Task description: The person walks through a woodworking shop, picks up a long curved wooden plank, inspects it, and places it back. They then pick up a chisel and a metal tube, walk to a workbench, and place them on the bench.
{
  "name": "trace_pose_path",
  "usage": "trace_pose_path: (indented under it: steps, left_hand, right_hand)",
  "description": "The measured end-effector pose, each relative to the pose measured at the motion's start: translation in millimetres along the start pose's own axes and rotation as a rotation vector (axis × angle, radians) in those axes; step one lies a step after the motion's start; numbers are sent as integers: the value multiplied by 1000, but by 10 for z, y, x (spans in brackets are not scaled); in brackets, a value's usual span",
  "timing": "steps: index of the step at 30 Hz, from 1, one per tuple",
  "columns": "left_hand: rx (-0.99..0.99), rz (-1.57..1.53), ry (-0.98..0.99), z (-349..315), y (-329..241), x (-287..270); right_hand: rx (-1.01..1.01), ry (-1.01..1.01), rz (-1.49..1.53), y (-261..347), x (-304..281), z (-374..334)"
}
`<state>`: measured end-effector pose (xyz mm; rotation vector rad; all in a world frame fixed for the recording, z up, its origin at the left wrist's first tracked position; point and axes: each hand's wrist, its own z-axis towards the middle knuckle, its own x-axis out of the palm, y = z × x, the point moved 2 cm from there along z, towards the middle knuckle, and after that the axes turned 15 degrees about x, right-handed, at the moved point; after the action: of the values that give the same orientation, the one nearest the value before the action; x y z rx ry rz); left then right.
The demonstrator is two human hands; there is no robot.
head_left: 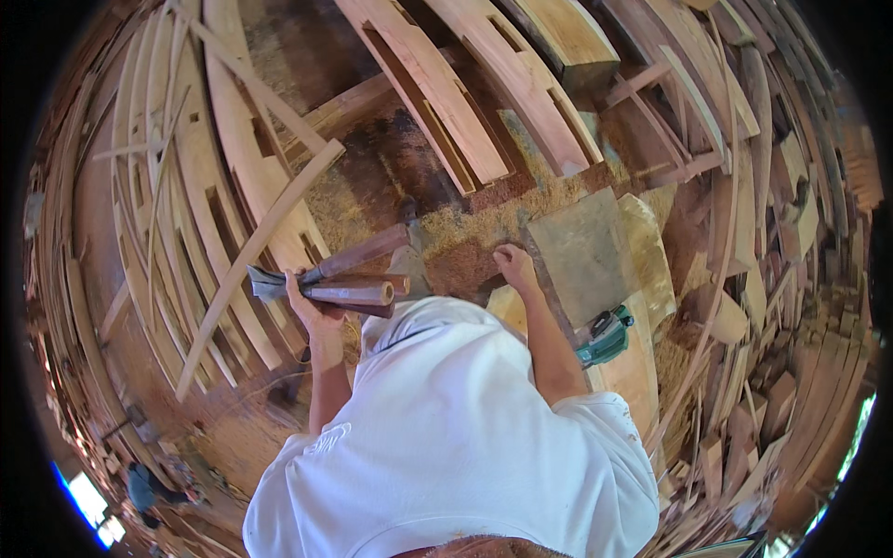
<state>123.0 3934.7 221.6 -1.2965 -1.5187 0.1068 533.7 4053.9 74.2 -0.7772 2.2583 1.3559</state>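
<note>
A bundle of several chisels (358, 292) is gripped in my left hand (321, 316). Their wooden handles point right, in front of my white shirt, and the grey metal ends (267, 283) stick out past my fingers on the left. My right hand (516, 268) has its fingers curled closed, with nothing visible in them. It is nearest the left edge of a flat grey-brown board (581, 246). Behind my right forearm, a green power tool (605, 338) rests on a pale piece of wood (629, 372).
Long beams with cut mortises (521, 79) lie ahead, and more slotted timbers (219, 195) lie at left, crossed by a thin batten (251, 251). Sawdust (460, 228) covers the ground. Stacked lumber (819, 400) fills the right side. Another person (149, 488) is at the far lower left.
</note>
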Motion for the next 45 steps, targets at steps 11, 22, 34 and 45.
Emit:
trace_pose_path:
  steps: [11,22,34,45]
  left_hand:
    - [-227,274,153,1932,530,1580]
    - [-253,301,172,2303,1120,2534]
    - [-128,254,-41,1614,2600,3444]
    - [-155,11,27,598,3693,4746]
  right_hand:
    - [565,-175,-7,74,-237,-69]
    - [592,-227,82,-47,-512,866]
    - [435,-11,-35,-396,-1785,2820]
    - [644,67,306,-1576,-4020,4166]
